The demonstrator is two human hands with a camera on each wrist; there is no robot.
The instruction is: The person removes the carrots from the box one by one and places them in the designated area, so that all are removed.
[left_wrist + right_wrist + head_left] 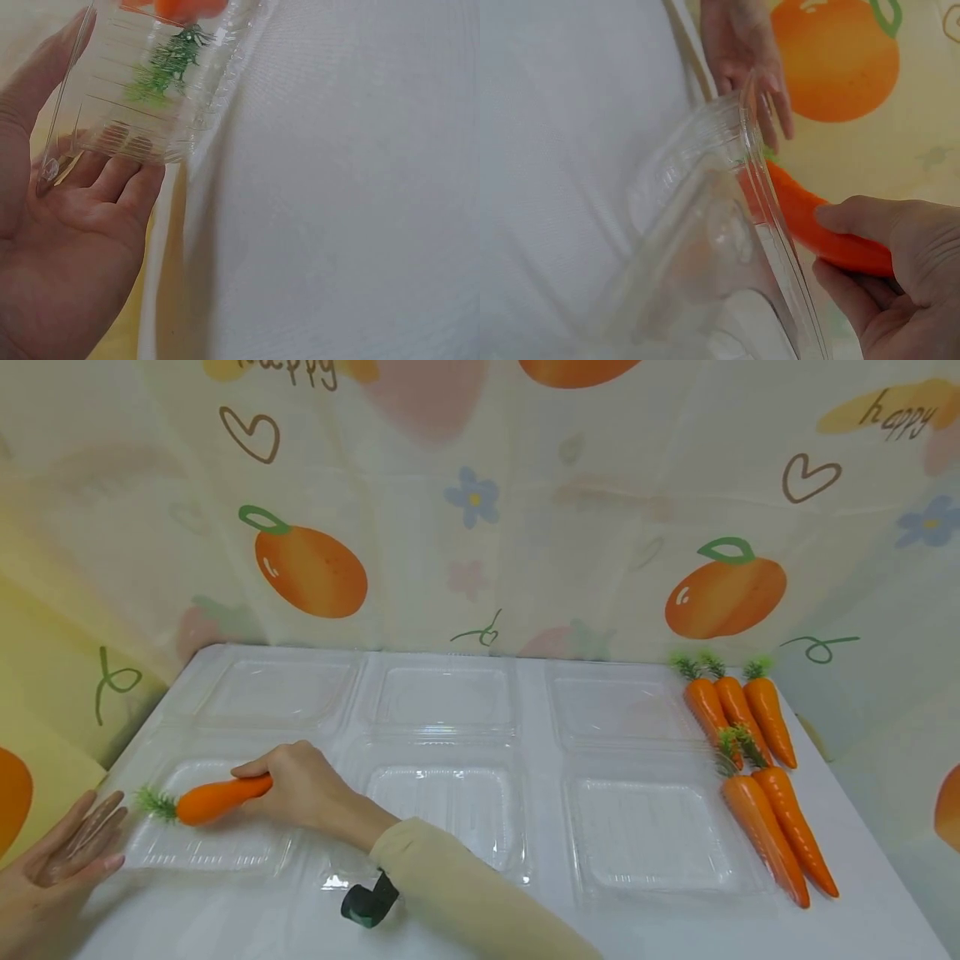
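My right hand [303,789] pinches an orange toy carrot [217,799] by its narrow end, over the front left clear plastic box [225,862]. The carrot lies sideways, its green leafy top [161,71] pointing left and seen through the plastic in the left wrist view. In the right wrist view, thumb and fingers clasp the carrot [840,247] beside the box's clear wall. My left hand [71,860] is at the box's left end, fingers extended. In the left wrist view its fingertips show through the clear wall; whether they touch it I cannot tell.
More open clear boxes stand in the middle [450,852] and at the right [652,885], lids folded back. Several toy carrots [768,827] lie at the table's right edge. A black strap [367,906] is below my right wrist. A fruit-printed cloth [420,552] hangs behind the table.
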